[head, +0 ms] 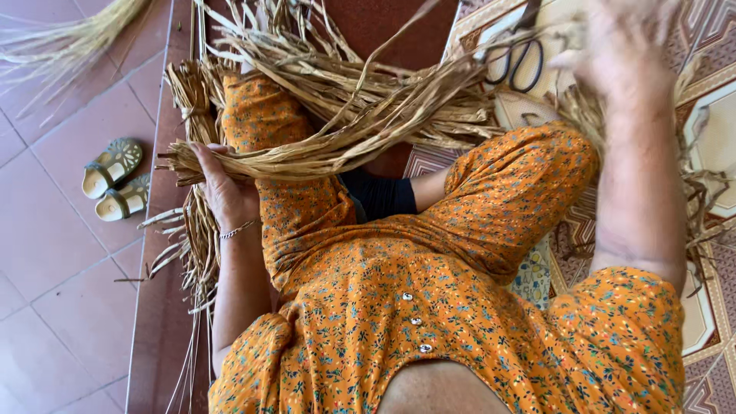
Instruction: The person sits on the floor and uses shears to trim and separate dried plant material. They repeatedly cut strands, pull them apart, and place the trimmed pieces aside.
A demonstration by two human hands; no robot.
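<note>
I sit on the floor in orange flowered clothes, looking down at my lap. My left hand point(224, 188), with a thin bracelet at the wrist, grips the butt end of a bundle of dry tan straw strips point(345, 115) that lies across my left knee and fans out toward the upper right. My right hand point(621, 46) is raised at the upper right and blurred, touching the far ends of the strips. Whether its fingers close on any strands I cannot tell.
Black-handled scissors point(517, 61) lie on the patterned mat point(713, 138) near my right hand. More loose straw point(195, 238) is piled by my left arm. A pair of pale green sandals point(115, 180) sits on the reddish tile floor point(54, 253) at left.
</note>
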